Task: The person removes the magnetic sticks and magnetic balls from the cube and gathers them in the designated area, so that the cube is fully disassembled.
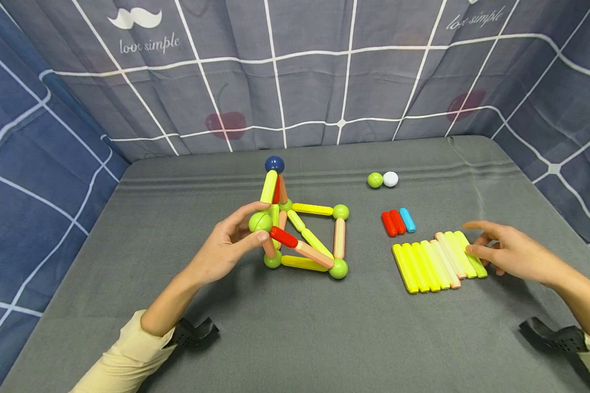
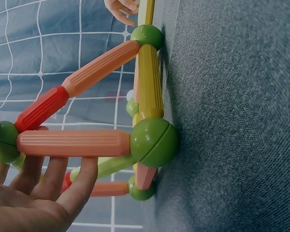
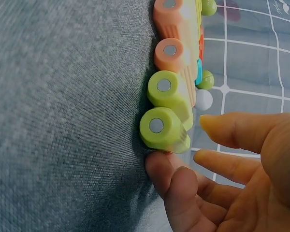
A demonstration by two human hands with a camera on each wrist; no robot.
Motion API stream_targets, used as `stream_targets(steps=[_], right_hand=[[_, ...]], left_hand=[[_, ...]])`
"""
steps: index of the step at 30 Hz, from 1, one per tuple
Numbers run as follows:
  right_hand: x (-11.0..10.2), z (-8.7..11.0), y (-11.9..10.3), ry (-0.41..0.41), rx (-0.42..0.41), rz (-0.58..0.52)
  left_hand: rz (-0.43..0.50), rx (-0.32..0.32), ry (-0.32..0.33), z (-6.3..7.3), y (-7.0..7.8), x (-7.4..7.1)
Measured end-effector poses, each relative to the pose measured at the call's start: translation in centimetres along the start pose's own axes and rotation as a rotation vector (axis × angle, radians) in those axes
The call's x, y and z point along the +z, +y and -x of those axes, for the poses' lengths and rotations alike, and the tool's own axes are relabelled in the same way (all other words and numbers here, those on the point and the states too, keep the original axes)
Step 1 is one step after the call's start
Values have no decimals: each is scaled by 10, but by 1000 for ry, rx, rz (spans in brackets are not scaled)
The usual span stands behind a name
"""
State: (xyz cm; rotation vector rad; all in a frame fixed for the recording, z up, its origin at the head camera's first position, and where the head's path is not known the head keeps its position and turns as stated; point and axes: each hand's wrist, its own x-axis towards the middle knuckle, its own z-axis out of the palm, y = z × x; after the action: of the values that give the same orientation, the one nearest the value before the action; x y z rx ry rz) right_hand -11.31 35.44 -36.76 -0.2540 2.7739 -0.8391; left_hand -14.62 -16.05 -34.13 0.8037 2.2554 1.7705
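My left hand pinches a green ball on the left of a frame of magnetic sticks and balls. From that ball a red stick and an orange stick slope in line to the front right ball. A dark blue ball tops the frame. In the left wrist view, fingers lie under another orange stick. At the right, my right hand has its fingertips against the outermost green stick of a flat row, thumb raised off it.
The row of yellow, green and orange sticks lies on the grey cloth. Behind it are two short red sticks and a blue one. Farther back sit a green ball and a white ball. A checked curtain borders the table.
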Motion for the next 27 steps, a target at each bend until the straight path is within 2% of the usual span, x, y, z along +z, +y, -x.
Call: stream_targets(steps=[4, 10, 12, 16, 19, 24, 27], right_hand=[[0, 0, -2, 22, 0, 17], [1, 0, -14, 130, 6, 53], [2, -1, -22, 167, -18, 45], [9, -5, -44, 216, -117, 27], [17, -10, -64, 173, -177, -54], [35, -16, -106, 1, -190, -314], [49, -22, -127, -44, -250, -341]], left_hand=[[8, 9, -5, 0, -1, 0], [11, 31, -13, 0, -2, -1], [12, 33, -12, 0, -2, -1], [9, 30, -8, 0, -2, -1], [9, 20, -5, 0, -1, -1], [7, 6, 1, 0, 0, 0], [1, 4, 3, 0, 1, 1]])
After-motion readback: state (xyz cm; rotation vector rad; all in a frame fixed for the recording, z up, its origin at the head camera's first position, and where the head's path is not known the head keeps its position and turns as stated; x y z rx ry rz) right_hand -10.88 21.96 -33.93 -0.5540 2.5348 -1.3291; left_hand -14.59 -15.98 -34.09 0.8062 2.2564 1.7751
